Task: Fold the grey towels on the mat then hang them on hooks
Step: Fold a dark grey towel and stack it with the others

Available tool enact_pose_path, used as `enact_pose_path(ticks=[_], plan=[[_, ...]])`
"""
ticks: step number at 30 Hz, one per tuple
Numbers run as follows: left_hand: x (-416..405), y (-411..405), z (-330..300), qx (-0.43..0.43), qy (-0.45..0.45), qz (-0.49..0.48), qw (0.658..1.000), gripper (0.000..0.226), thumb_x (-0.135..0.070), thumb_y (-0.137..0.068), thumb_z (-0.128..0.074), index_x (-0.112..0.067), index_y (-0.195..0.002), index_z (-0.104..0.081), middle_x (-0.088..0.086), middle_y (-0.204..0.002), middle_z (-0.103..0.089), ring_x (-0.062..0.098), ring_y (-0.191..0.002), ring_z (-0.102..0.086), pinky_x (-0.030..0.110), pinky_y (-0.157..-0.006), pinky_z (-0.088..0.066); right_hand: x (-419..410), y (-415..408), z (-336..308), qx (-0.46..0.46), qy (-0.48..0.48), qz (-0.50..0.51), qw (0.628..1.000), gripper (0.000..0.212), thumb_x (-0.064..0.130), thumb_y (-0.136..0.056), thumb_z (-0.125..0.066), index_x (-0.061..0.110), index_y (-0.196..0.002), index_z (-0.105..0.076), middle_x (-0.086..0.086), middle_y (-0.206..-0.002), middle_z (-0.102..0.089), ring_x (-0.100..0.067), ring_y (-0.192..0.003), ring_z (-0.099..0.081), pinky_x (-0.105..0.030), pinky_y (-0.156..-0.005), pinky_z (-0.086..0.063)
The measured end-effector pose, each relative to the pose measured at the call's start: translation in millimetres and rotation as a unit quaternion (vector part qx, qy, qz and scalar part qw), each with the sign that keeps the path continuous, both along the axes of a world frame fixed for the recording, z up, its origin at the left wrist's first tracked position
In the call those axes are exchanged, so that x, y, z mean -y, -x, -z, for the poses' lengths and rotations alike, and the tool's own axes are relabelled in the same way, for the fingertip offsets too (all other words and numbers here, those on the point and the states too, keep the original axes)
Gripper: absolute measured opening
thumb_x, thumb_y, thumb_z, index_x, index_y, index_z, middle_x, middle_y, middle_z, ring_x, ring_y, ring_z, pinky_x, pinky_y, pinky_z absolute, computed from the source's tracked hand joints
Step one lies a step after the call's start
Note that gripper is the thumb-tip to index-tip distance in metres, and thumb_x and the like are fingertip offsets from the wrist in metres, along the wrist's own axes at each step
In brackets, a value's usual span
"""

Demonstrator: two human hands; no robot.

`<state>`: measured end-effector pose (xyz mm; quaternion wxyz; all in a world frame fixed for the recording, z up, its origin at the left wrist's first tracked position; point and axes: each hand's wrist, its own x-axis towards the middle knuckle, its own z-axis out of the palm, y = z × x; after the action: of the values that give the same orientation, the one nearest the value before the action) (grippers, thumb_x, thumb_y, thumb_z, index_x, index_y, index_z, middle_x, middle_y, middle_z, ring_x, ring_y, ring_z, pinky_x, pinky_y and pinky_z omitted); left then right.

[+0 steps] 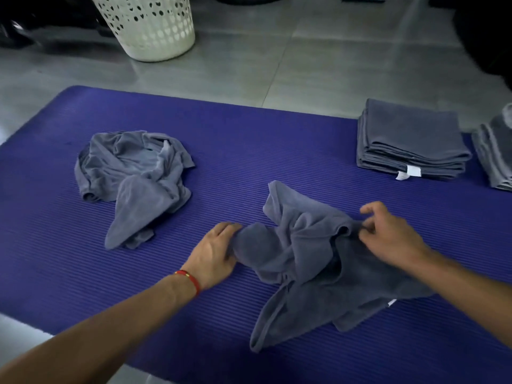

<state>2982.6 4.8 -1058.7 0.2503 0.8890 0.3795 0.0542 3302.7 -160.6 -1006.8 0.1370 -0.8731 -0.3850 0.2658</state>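
A crumpled grey towel [304, 261] lies on the purple mat [249, 151] in front of me. My left hand [214, 253], with a red thread at the wrist, grips the towel's left bunched end. My right hand [388, 234] pinches its upper right edge between fingers and thumb. A second crumpled grey towel [133, 178] lies loose on the mat to the left. A stack of folded grey towels [407, 139] sits on the mat's far right. No hooks are in view.
Another folded grey pile [496, 153] shows at the right edge of the frame. A white perforated laundry basket [149, 26] stands on the grey tiled floor [291, 59] beyond the mat. Dark objects line the back and the top right corner.
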Motion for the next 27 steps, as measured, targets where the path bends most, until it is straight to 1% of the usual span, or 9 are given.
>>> enact_pose_path(ticks=[2, 3, 8, 12, 16, 18, 21, 24, 27], plan=[[2.4, 7.7, 5.6, 0.032, 0.037, 0.02, 0.999, 0.074, -0.01, -0.074, -0.061, -0.014, -0.146, -0.045, 0.002, -0.135, -0.053, 0.015, -0.12, -0.053, 0.009, -0.101, -0.036, 9.3, 0.0, 5.7, 0.038, -0.011, -0.054, 0.998, 0.068, 0.019, -0.092, -0.066, 0.029, -0.148, -0.03, -0.004, -0.146, -0.044, -0.023, -0.12, -0.057, -0.043, -0.093, -0.05], [4.9, 7.7, 6.2, 0.042, 0.043, 0.038, 0.997, 0.078, -0.006, -0.076, -0.064, -0.016, -0.149, -0.041, -0.002, -0.137, -0.05, 0.009, -0.121, -0.05, 0.005, -0.099, -0.035, 13.9, 3.4, 5.8, 0.037, -0.037, -0.082, 0.995, 0.073, 0.019, -0.09, -0.067, 0.033, -0.149, -0.027, -0.001, -0.149, -0.036, -0.022, -0.123, -0.054, -0.044, -0.096, -0.051], [3.9, -7.6, 12.0, 0.095, 0.013, 0.06, 0.994, 0.077, 0.006, -0.08, -0.07, -0.017, -0.149, -0.044, -0.001, -0.128, -0.053, -0.005, -0.1, -0.042, 0.006, -0.09, -0.039, 14.6, 24.6, 1.4, 0.09, -0.059, -0.283, 0.953, 0.067, 0.035, -0.092, -0.062, 0.037, -0.151, -0.031, 0.015, -0.161, -0.021, -0.012, -0.146, -0.025, -0.038, -0.116, -0.031], [1.0, -14.5, 5.8, 0.112, -0.002, 0.069, 0.991, 0.077, 0.01, -0.08, -0.065, -0.024, -0.147, -0.046, -0.003, -0.124, -0.051, -0.006, -0.096, -0.045, 0.012, -0.082, -0.045, -3.6, 54.5, 3.3, 0.163, -0.101, -0.332, 0.924, 0.061, 0.06, -0.095, -0.044, 0.034, -0.15, -0.037, 0.013, -0.156, -0.037, -0.015, -0.15, -0.022, -0.046, -0.121, -0.017], [0.1, -11.4, -7.7, 0.179, 0.018, -0.005, 0.984, 0.071, 0.013, -0.083, -0.061, -0.031, -0.138, -0.053, -0.006, -0.118, -0.053, 0.005, -0.097, -0.055, 0.019, -0.082, -0.051, -23.9, 72.2, 1.8, 0.201, -0.073, -0.342, 0.915, 0.039, 0.036, -0.099, -0.058, 0.026, -0.137, -0.051, 0.011, -0.12, -0.063, -0.015, -0.122, -0.055, -0.05, -0.12, -0.016], [-10.0, -6.8, -16.8, 0.218, 0.059, -0.062, 0.972, 0.055, 0.012, -0.085, -0.061, -0.031, -0.12, -0.064, -0.006, -0.116, -0.06, 0.008, -0.095, -0.063, 0.029, -0.081, -0.057, -30.7, 65.7, -2.5, 0.202, -0.055, -0.319, 0.924, 0.024, 0.032, -0.103, -0.051, 0.027, -0.124, -0.06, 0.01, -0.114, -0.061, -0.015, -0.113, -0.059, -0.042, -0.115, -0.023], [-28.3, 2.5, -28.2, 0.239, 0.084, -0.105, 0.962, 0.035, 0.008, -0.089, -0.065, -0.023, -0.101, -0.076, 0.001, -0.113, -0.067, 0.014, -0.096, -0.069, 0.035, -0.087, -0.059, -33.0, 37.1, -13.2, 0.147, -0.062, -0.202, 0.966, 0.026, 0.027, -0.105, -0.047, 0.019, -0.121, -0.065, -0.003, -0.119, -0.068, -0.027, -0.112, -0.062, -0.042, -0.099, -0.044], [-37.1, 7.3, -41.0, 0.264, 0.163, -0.154, 0.938, 0.03, 0.007, -0.091, -0.065, -0.018, -0.097, -0.078, -0.003, -0.111, -0.073, 0.008, -0.106, -0.068, 0.031, -0.099, -0.054, -24.9, -6.1, -25.5, 0.102, -0.142, -0.02, 0.984, 0.024, 0.021, -0.103, -0.052, 0.016, -0.12, -0.069, -0.013, -0.116, -0.072, -0.037, -0.11, -0.064, -0.041, -0.091, -0.049], [-42.1, 0.8, -58.4, 0.299, 0.279, -0.159, 0.899, 0.028, 0.006, -0.091, -0.065, -0.011, -0.11, -0.075, 0.003, -0.111, -0.076, 0.014, -0.112, -0.068, 0.031, -0.104, -0.051, -10.6, -45.3, -35.1, -0.035, -0.24, 0.122, 0.962, 0.019, 0.032, -0.099, -0.053, 0.033, -0.109, -0.069, -0.002, -0.104, -0.074, -0.03, -0.104, -0.068, -0.05, -0.094, -0.055]])
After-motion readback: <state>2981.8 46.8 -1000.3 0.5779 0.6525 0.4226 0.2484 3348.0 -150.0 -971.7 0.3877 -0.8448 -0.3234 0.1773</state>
